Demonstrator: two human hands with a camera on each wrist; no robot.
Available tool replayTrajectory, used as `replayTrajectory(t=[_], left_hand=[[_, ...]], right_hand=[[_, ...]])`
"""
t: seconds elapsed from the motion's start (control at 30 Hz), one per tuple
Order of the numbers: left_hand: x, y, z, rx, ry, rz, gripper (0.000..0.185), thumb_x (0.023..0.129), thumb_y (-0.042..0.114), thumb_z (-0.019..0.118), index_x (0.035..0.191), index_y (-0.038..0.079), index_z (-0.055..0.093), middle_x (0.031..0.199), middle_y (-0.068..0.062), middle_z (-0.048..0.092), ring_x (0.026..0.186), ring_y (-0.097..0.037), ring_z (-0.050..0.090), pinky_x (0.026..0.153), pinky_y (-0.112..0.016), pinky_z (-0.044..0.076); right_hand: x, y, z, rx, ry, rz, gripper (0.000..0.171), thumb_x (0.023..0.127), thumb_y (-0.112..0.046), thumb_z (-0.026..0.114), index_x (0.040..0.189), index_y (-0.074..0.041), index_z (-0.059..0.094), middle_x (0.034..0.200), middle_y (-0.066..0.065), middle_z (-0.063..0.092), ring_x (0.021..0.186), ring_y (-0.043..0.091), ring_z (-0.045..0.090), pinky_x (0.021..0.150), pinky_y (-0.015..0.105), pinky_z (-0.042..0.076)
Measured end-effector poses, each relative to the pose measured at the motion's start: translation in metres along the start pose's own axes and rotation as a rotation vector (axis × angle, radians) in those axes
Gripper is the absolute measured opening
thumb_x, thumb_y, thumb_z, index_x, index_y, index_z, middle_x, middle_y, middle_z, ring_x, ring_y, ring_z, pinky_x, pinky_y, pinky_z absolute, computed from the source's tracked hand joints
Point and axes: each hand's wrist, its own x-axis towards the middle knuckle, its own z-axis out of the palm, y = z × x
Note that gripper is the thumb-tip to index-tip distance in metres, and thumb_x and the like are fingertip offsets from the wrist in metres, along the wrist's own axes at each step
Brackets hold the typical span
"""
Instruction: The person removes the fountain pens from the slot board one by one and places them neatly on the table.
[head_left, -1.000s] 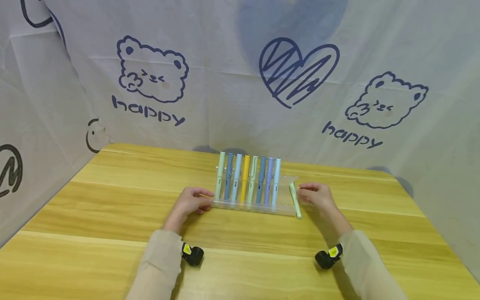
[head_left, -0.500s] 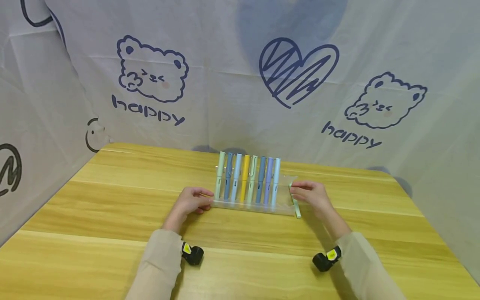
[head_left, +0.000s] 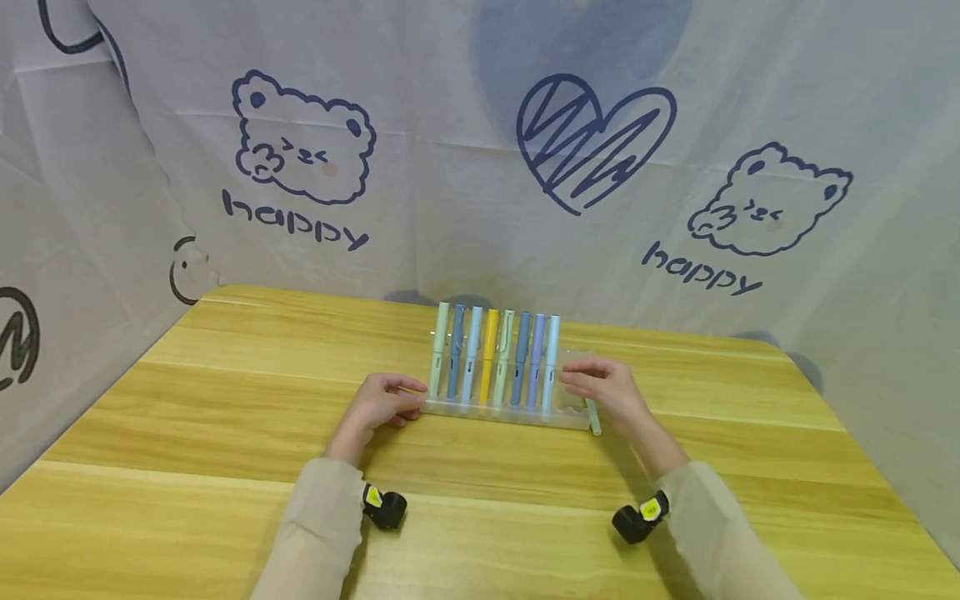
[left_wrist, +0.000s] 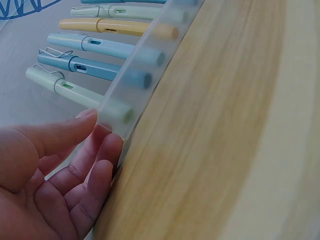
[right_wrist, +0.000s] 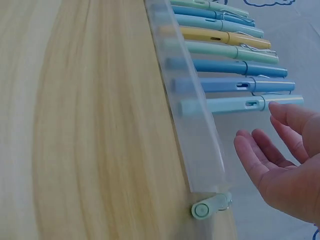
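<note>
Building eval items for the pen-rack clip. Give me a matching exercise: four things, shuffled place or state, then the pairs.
Things:
1. yellow pen
2. loose mint pen
3. left hand
4. right hand

Places or states:
A. lying on the table at the rack's right end
B. fingers open, beside the last light blue pen
C. upright in the clear rack, fourth from left
D. touching the rack's left end

Pairs: 1-C, 2-A, 3-D, 4-B
</note>
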Motion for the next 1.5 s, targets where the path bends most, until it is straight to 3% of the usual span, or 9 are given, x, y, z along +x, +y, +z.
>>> replayTrajectory(t=[0.33,0.63,1.2,1.5], left_hand=[[-0.001,0.0,0.0,-0.001,0.001,-0.004,0.023,0.081,0.003,0.063,0.101,-0.009,0.06,0.069,-0.006,0.063,0.059,-0.012,0.057,0.053,-0.026,0.047],[0.0,-0.001,0.0,-0.007,0.003,-0.013,0.023,0.081,0.003,0.063,0.101,-0.008,0.061,0.07,-0.007,0.063,0.059,-0.012,0.057,0.053,-0.025,0.047],[0.0,0.002,-0.001,-0.002,0.003,-0.018,0.024,0.081,0.004,0.063,0.102,-0.009,0.06,0.07,-0.005,0.063,0.059,-0.012,0.057,0.054,-0.026,0.048],[0.002,-0.001,0.0,-0.005,0.006,-0.028,0.022,0.081,0.002,0.062,0.101,-0.008,0.061,0.069,-0.006,0.063,0.059,-0.012,0.058,0.053,-0.025,0.047]], right_hand=[[0.004,0.002,0.012,0.075,-0.024,-0.061,0.022,0.082,0.01,0.054,0.101,0.022,0.051,0.083,0.002,0.061,0.075,0.01,0.06,0.072,0.03,0.05],[0.008,0.001,0.02,0.014,-0.025,-0.057,0.025,0.081,0.008,0.057,0.103,0.021,0.052,0.083,-0.002,0.06,0.075,0.007,0.059,0.073,0.033,0.05],[0.01,0.001,0.025,-0.057,0.04,-0.087,0.019,0.078,0.013,0.057,0.096,0.016,0.058,0.097,0.018,0.06,0.074,0.008,0.06,0.068,0.028,0.051],[0.01,0.002,0.026,-0.071,0.089,-0.1,0.021,0.077,0.013,0.057,0.098,0.017,0.057,0.091,0.014,0.062,0.073,0.008,0.059,0.066,0.026,0.051]])
